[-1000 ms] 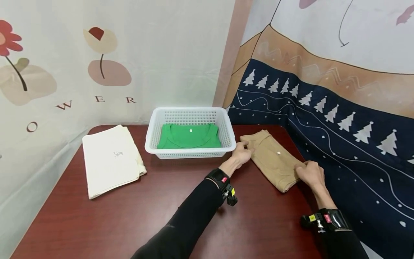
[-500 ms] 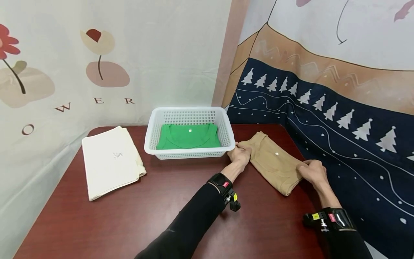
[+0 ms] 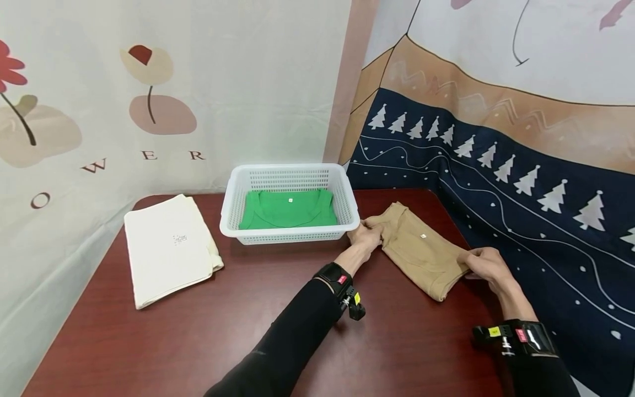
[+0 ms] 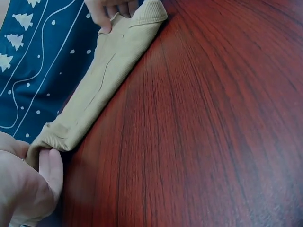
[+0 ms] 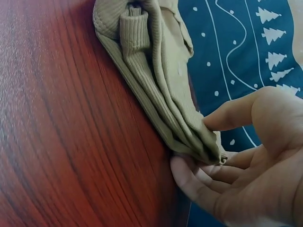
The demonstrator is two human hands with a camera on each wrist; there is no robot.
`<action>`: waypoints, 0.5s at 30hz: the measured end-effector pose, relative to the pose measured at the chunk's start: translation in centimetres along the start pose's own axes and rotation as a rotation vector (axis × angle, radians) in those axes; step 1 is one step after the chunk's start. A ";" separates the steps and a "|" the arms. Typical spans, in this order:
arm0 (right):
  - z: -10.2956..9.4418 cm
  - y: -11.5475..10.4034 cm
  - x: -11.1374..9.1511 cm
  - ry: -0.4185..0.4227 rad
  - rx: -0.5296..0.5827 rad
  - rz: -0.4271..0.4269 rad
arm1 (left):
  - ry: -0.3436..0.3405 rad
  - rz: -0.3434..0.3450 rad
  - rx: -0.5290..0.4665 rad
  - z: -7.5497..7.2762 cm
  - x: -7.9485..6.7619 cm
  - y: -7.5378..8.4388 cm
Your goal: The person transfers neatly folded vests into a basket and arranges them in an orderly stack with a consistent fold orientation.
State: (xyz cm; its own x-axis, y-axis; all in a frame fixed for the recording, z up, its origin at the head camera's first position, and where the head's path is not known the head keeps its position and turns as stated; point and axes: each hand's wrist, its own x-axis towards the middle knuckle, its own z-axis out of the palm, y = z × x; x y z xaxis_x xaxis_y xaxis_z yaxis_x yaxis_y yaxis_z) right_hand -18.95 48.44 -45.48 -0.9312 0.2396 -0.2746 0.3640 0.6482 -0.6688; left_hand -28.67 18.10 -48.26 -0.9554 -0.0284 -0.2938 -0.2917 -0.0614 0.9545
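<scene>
A tan folded garment (image 3: pixel 421 248) of ribbed cloth, with a small white tag, lies at the right of the table. My left hand (image 3: pixel 364 240) pinches its left corner, close to the basket's right side. At the opposite end my right hand (image 3: pixel 488 264) grips the edge. In the right wrist view, the right thumb lies on top of the tan layers and the fingers (image 5: pixel 189 182) curl beneath them. The left wrist view shows the left hand (image 4: pixel 28 184) pinching a corner of the tan cloth (image 4: pixel 94 94), with the right hand at the far end.
A white plastic basket (image 3: pixel 290 238) holds a green folded garment (image 3: pixel 290 209) at the back middle of the table (image 3: pixel 238 325). A white folded garment (image 3: pixel 171 253) lies at the left. Patterned cloth hangs (image 3: pixel 496 193) border the table's back and right.
My right hand has shifted slightly to the right, still holding its end of the tan garment. My left hand has moved a little left, beside the basket. The head view has shifted slightly.
</scene>
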 end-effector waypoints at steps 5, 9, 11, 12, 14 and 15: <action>0.2 0.4 0.2 0.014 0.018 -0.017 | 0.027 0.054 0.045 -0.1 0.2 -0.2; 0.3 0.5 0.3 0.053 0.020 -0.012 | 0.025 0.100 0.081 -0.1 0.7 -1.0; 0.3 0.6 0.3 0.071 0.015 -0.004 | 0.031 0.114 0.094 0.2 1.4 -2.0; 0.3 0.6 0.2 0.079 0.013 0.002 | 0.034 0.117 0.099 0.4 1.7 -2.4; 0.3 0.6 0.3 0.090 0.012 0.008 | 0.033 0.108 0.107 0.6 2.2 -3.1; 0.2 0.7 0.3 0.095 0.011 0.008 | 0.030 0.103 0.122 0.7 2.3 -3.2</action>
State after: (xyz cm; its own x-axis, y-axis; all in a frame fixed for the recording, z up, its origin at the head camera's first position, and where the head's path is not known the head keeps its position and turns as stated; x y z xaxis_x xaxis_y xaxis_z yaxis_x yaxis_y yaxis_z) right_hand -18.96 48.75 -46.16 -0.9256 0.3127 -0.2132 0.3710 0.6379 -0.6749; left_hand -29.96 18.89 -51.97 -0.9793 -0.0581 -0.1941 -0.1978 0.0649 0.9781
